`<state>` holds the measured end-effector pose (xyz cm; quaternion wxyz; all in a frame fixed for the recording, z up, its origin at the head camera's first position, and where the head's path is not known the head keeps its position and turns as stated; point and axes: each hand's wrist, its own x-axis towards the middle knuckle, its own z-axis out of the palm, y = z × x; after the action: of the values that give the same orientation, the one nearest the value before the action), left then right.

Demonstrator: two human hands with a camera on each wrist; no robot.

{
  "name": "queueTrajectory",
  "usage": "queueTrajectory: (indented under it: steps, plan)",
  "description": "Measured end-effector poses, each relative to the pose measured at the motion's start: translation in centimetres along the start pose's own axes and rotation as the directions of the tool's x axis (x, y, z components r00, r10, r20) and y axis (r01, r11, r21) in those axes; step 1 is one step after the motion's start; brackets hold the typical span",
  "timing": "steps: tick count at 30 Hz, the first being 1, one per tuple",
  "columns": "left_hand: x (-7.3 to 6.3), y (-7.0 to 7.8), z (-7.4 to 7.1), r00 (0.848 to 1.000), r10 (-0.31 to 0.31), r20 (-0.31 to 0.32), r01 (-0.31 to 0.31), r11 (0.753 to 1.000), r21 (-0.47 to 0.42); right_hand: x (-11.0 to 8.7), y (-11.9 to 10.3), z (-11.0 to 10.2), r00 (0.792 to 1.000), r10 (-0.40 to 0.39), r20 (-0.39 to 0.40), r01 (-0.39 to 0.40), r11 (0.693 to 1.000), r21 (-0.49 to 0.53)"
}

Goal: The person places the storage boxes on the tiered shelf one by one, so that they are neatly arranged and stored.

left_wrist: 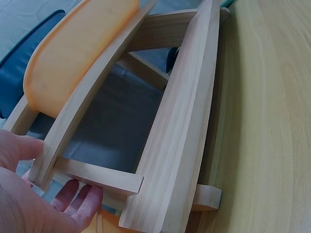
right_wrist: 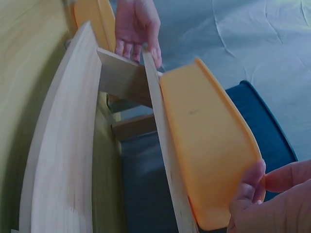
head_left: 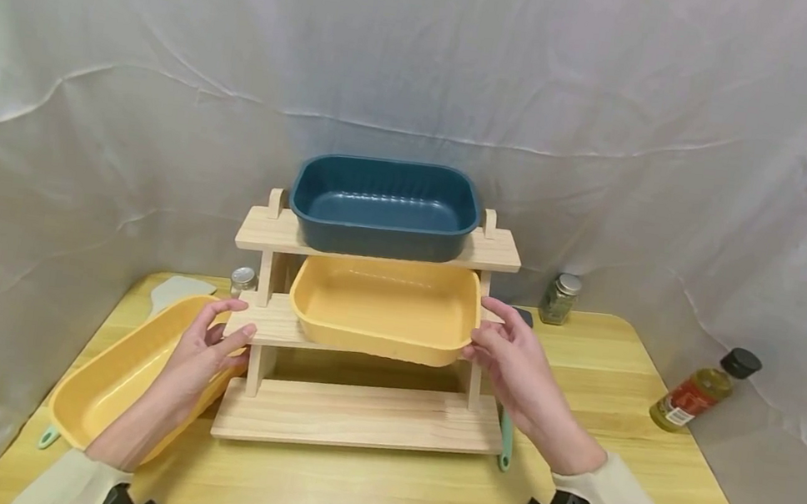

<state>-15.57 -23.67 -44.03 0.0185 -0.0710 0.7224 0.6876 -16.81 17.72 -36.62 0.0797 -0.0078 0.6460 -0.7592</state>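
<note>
Pale, creased cloth (head_left: 428,53) is hung behind and beside a wood-grain tabletop (head_left: 373,500), on which a three-tier wooden rack (head_left: 361,415) is set. A dark blue basin (head_left: 385,241) is carried by the top tier. On the middle tier, directly below it, a yellow basin (head_left: 382,304) is placed, its front wall pushed out past the board's front edge; whether its base is fully supported cannot be told.

Its right rim is pinched between the thumb and fingers of the right hand (head_left: 520,376). By the left hand (head_left: 198,353), the left end of the middle board is gripped, with thumb and fingers closed about the wood.

Beneath the left forearm, a second yellow basin (head_left: 107,384) is partly covered; a white utensil head (head_left: 179,290) is seen just behind it. A silver-lidded jar (head_left: 243,279) is half hidden by the rack's left side. To the right, a green handle (head_left: 505,441), a spice jar (head_left: 560,301) and a black-capped bottle (head_left: 695,397) with a red label are seen.
</note>
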Motion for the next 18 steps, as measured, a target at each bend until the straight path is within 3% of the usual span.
queueTrajectory:
  steps: [18]
  plan:
    - [0.1, -0.2, -0.2, 1.000, 0.001, 0.009, -0.001, 1.000, -0.009, 2.9, -0.1, -0.3, 0.998, 0.025, 0.059, -0.026, 1.000, 0.015]
